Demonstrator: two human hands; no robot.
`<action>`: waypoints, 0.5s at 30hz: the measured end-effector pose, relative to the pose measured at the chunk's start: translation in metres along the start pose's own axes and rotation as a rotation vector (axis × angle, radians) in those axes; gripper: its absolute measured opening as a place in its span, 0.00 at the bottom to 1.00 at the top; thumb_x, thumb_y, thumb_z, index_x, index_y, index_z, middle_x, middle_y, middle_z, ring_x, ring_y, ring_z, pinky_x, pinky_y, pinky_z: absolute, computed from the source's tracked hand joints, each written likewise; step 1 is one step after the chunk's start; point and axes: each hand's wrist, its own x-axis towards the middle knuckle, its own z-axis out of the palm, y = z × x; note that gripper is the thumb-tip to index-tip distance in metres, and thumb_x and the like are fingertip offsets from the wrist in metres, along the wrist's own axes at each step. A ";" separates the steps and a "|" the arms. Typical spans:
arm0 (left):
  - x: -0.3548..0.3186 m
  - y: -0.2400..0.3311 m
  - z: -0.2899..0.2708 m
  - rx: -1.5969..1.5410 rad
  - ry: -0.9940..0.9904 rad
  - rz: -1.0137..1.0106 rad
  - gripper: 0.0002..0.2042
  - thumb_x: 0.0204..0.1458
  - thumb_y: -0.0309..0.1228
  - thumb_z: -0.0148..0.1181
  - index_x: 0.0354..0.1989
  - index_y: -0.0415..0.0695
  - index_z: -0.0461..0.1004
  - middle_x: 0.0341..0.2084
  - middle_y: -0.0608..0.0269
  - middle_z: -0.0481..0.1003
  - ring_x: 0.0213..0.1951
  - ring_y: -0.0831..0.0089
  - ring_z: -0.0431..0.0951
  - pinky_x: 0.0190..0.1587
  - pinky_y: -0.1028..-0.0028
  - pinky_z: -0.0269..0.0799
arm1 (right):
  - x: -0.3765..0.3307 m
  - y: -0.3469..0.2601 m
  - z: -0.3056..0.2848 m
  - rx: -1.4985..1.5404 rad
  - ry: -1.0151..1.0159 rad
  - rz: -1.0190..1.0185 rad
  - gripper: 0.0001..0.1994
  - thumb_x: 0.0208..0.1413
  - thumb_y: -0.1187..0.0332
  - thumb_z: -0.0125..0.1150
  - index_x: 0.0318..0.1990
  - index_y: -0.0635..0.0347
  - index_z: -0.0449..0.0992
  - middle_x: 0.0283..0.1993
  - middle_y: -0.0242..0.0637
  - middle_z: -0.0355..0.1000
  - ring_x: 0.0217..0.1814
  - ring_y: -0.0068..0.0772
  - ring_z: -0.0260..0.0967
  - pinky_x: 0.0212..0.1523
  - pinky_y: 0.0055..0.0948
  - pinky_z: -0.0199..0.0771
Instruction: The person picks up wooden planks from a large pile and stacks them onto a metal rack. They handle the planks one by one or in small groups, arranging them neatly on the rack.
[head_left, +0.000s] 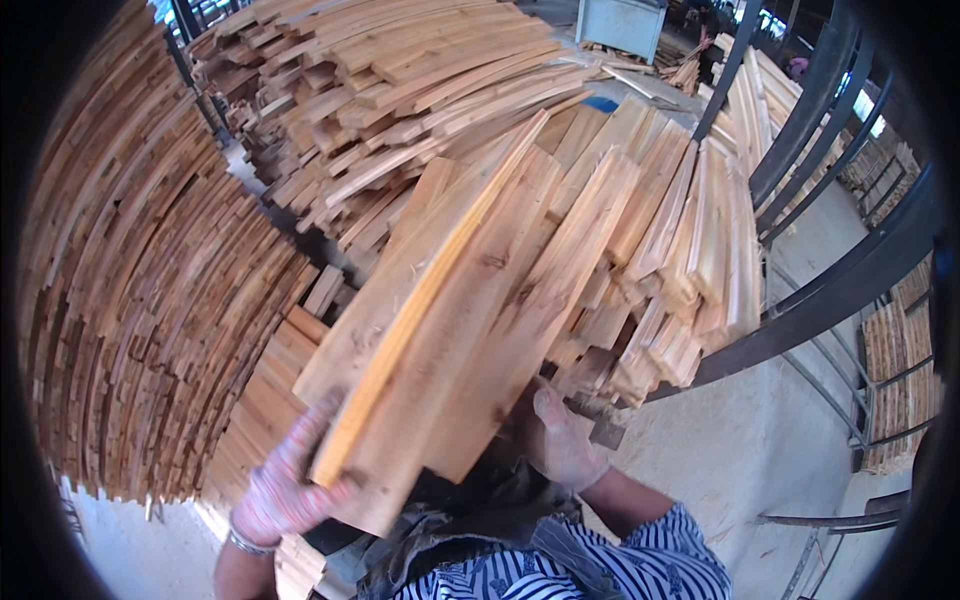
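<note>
The person held a bundle of boards (450, 330) in the middle of the frame, its near ends low by the chest and its far ends slanting up toward the top. The left hand (285, 490), gloved, was closed around the near lower corner of the bundle. The right hand (560, 435), also gloved, pressed up under the bundle's right side; its fingers seemed curled against the wood, though the boards hid most of them. The boards looked stiff, rough and fairly heavy together, apt to slide over one another, so a hold under both sides near the ends seemed wise. Stacked planks (150, 280) filled the left, a metal rack (850, 270) the right.
</note>
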 end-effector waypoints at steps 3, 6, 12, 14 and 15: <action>-0.019 -0.022 0.008 -0.160 -0.141 0.117 0.53 0.44 0.42 0.79 0.74 0.34 0.51 0.71 0.49 0.60 0.73 0.60 0.55 0.73 0.62 0.51 | 0.013 0.015 0.021 0.108 -0.110 0.105 0.43 0.61 0.36 0.55 0.73 0.60 0.55 0.72 0.44 0.59 0.72 0.41 0.60 0.72 0.48 0.60; -0.008 -0.062 -0.027 -0.556 -0.272 0.108 0.39 0.50 0.39 0.74 0.67 0.36 0.61 0.67 0.48 0.65 0.64 0.61 0.67 0.66 0.59 0.63 | 0.033 0.042 0.007 0.355 -0.238 0.016 0.43 0.59 0.40 0.61 0.73 0.59 0.55 0.73 0.44 0.59 0.72 0.43 0.60 0.72 0.51 0.59; 0.118 -0.149 -0.023 -1.292 0.090 0.121 0.29 0.59 0.50 0.61 0.57 0.36 0.71 0.57 0.49 0.75 0.52 0.60 0.78 0.57 0.61 0.75 | 0.026 0.033 0.042 0.354 -0.057 0.065 0.39 0.63 0.43 0.57 0.73 0.57 0.55 0.71 0.43 0.61 0.72 0.43 0.59 0.72 0.51 0.59; 0.143 -0.135 0.013 -1.284 0.072 0.094 0.31 0.59 0.51 0.61 0.60 0.36 0.69 0.57 0.49 0.75 0.53 0.60 0.78 0.57 0.62 0.75 | 0.034 0.037 0.044 0.341 -0.043 0.087 0.37 0.65 0.44 0.54 0.73 0.57 0.54 0.71 0.43 0.60 0.73 0.43 0.59 0.73 0.50 0.59; 0.145 -0.130 0.022 -1.280 0.028 0.094 0.32 0.59 0.51 0.62 0.61 0.36 0.68 0.58 0.48 0.74 0.53 0.61 0.78 0.58 0.62 0.75 | 0.032 0.037 0.046 0.293 -0.011 0.046 0.34 0.68 0.48 0.53 0.72 0.59 0.56 0.71 0.42 0.60 0.72 0.41 0.59 0.73 0.45 0.60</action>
